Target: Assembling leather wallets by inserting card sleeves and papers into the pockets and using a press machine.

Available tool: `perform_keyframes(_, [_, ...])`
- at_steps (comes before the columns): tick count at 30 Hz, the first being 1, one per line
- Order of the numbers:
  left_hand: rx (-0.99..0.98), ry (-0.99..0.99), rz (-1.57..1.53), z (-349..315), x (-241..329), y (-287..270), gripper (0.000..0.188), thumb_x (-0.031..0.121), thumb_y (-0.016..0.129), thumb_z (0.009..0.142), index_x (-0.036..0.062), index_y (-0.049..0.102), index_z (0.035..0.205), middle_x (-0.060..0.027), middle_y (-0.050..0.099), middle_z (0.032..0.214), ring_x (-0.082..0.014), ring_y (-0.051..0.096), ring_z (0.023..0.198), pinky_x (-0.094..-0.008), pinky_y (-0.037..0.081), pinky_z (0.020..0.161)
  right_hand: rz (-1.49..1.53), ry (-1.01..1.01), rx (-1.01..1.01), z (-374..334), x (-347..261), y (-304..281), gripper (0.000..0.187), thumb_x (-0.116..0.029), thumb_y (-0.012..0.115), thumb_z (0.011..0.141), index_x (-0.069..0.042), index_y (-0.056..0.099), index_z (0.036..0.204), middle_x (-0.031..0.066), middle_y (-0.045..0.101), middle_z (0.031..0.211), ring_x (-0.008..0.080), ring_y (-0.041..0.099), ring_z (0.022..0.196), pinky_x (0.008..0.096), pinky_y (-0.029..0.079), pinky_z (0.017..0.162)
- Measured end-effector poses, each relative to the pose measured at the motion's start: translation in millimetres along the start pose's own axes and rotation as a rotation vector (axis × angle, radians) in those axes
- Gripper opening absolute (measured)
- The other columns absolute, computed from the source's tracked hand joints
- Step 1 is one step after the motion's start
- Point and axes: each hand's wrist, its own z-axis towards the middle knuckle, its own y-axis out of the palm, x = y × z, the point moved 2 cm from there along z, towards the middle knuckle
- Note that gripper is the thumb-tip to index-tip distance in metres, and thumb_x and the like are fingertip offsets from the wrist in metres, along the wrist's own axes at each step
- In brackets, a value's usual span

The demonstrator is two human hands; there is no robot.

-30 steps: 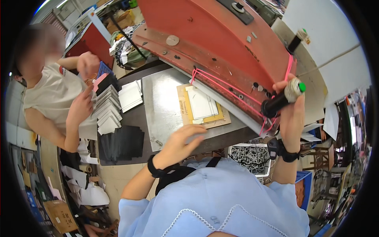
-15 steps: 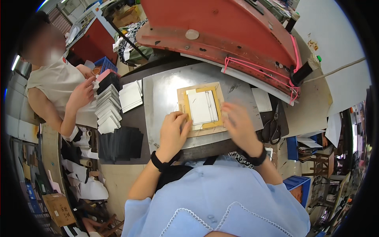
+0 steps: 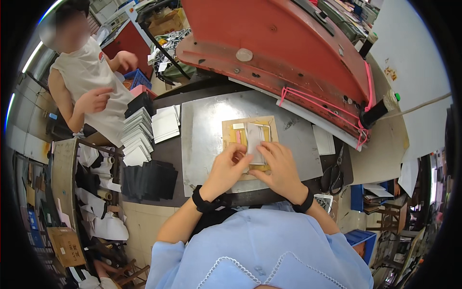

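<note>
A square tan board with a yellow frame-shaped die (image 3: pixel 229 135) lies on the metal plate (image 3: pixel 202 130). One white sheet (image 3: pixel 253 137) is tilted up out of the die, its left edge raised so that a pink strip shows beneath. My left hand (image 3: pixel 225 169) is closed, its thumb and fingertips pinching the sheet's lower left edge. At the sheet's right edge my right hand (image 3: pixel 281 169) is bent round it, fingertips on its face and thumb low by the board. Both wrists wear black bands.
A red press arm (image 3: pixel 269 43) with pink cord slants overhead. White sheets (image 3: pixel 137 132) and black pieces (image 3: pixel 149 180) are stacked at left. Scissors (image 3: pixel 333 176) lie at right, near white sheets (image 3: pixel 323 139). A co-worker (image 3: pixel 86 82) stands at the far left.
The white sheet lay flat in the die and is now tilted up. Both hands have come inward onto it. The co-worker's hands have moved apart, and my view has shifted slightly.
</note>
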Motion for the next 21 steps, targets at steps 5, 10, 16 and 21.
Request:
perform_keyframes(5, [-0.113, 0.107, -0.205, -3, 14, -2, 0.044, 0.022, 0.067, 0.094, 0.0007, 0.054, 0.131, -0.0089, 0.066, 0.112, -0.0138, 0.063, 0.093, -0.0261, 0.05, 0.081, 0.159, 0.126, 0.102, -3, 14, 10, 0.026, -0.017, 0.062, 0.092, 0.002, 0.059, 0.11, 0.0184, 0.064, 0.105, 0.0319, 0.062, 0.098, 0.0394, 0.049, 0.079])
perform_keyframes(10, [-0.067, 0.056, -0.191, -22, -3, -37, 0.036, 0.019, 0.062, 0.097, 0.0003, 0.058, 0.128, -0.0095, 0.067, 0.118, -0.0154, 0.063, 0.102, -0.0281, 0.05, 0.087, 0.353, 0.556, 0.204, 1, 31, -27, 0.022, -0.019, 0.051, 0.102, 0.003, 0.057, 0.1, 0.0178, 0.065, 0.08, 0.0246, 0.068, 0.068, 0.0353, 0.053, 0.061])
perform_keyframes(16, [-0.053, -0.003, -0.268, -34, -1, -44, 0.03, 0.016, 0.062, 0.097, -0.0007, 0.059, 0.121, -0.0087, 0.067, 0.112, -0.0144, 0.064, 0.1, -0.0292, 0.051, 0.086, 0.815, 0.512, 0.254, 13, 14, -20, 0.027, -0.019, 0.05, 0.104, 0.002, 0.056, 0.086, 0.0011, 0.057, 0.072, 0.0059, 0.062, 0.068, 0.0238, 0.052, 0.058])
perform_keyframes(21, [0.172, 0.192, -0.412, -32, 4, -44, 0.042, 0.011, 0.066, 0.094, -0.0022, 0.048, 0.129, -0.0084, 0.066, 0.11, -0.0133, 0.064, 0.095, -0.0269, 0.053, 0.082, 1.159, 0.515, 0.08, 12, -10, 4, 0.026, -0.019, 0.048, 0.104, 0.002, 0.061, 0.095, 0.0061, 0.066, 0.084, 0.0096, 0.065, 0.072, 0.0229, 0.054, 0.062])
